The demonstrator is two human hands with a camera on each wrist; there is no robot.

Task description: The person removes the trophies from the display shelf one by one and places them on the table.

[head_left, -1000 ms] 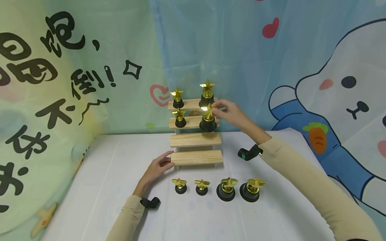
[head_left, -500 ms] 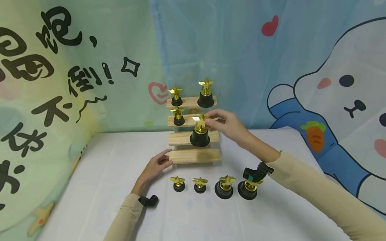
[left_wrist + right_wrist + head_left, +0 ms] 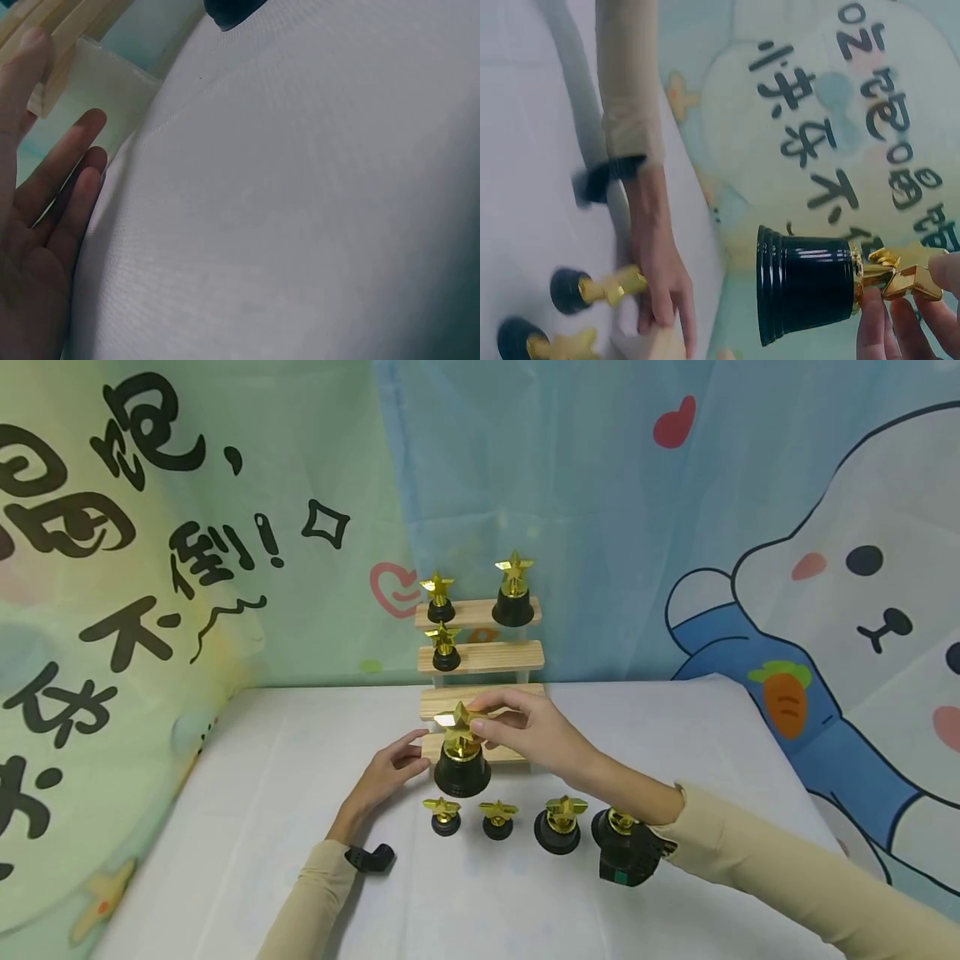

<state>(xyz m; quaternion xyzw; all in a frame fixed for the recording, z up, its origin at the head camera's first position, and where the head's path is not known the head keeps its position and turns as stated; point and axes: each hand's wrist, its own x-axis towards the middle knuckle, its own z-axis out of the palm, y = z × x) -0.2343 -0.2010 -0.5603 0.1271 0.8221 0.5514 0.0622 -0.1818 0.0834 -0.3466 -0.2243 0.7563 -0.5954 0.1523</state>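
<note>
Right grip (image 3: 528, 732) pinched gold star trophy (image 3: 462, 749) by its top; long axis upright, black base (image 3: 462, 775) down; left grip (image 3: 388, 775) held lowest wooden tier (image 3: 431, 747) at left end.

I see a trophy (image 3: 810, 283) of glossy black plastic with a shiny, metallic-looking star (image 3: 913, 282). The shelf (image 3: 495, 657) looks like smooth wood to me, the surface (image 3: 307, 752) matt cloth.

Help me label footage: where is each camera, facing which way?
Head: on the head, forward and down at the shelf; left hand, right hand, sleeves show.
Left wrist: on it, toward cloth and shelf; left hand shows.
Right wrist: on it, toward held trophy; left hand, sleeve, part of right hand show.
Head and right wrist share held trophy.
</note>
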